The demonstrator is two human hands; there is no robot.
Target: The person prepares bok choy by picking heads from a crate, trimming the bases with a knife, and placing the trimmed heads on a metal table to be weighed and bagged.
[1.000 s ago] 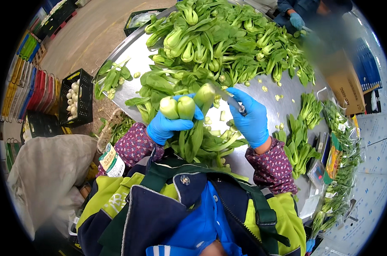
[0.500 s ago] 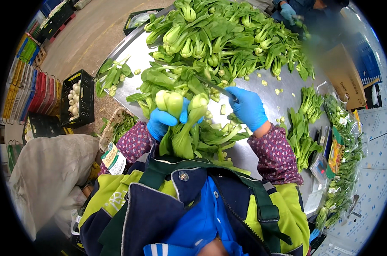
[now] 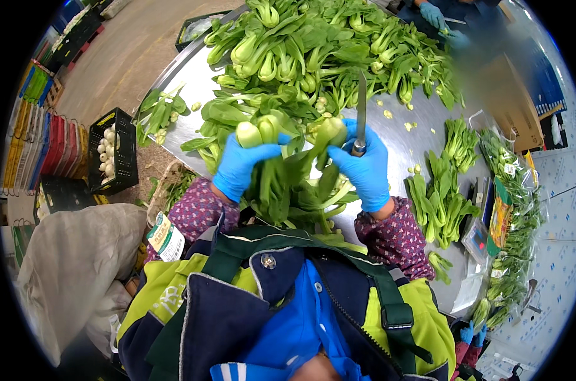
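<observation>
In my blue-gloved left hand (image 3: 234,168) is a bunch of bok choy (image 3: 270,187), its pale green bases upward and its leaves hanging down. My right hand (image 3: 368,170), also gloved, grips a knife (image 3: 362,105) whose blade points up and away from me. The fingers of that hand also touch the base of another bok choy head (image 3: 330,134) beside the bunch. Trimmed stalks and loose leaves (image 3: 319,203) lie below both hands, partly hidden by them.
A large bok choy heap (image 3: 300,51) covers the far part of the metal table (image 3: 392,149). Sorted bok choy (image 3: 440,190) lies at right, near bagged greens (image 3: 519,222). A black crate (image 3: 126,168) of white round vegetables stands left. A co-worker's gloved hands (image 3: 435,18) hold a knife far right.
My right hand has turned the knife blade upright and come to the bok choy's base. My left hand now holds part of the bunch, apart from the head at my right fingers.
</observation>
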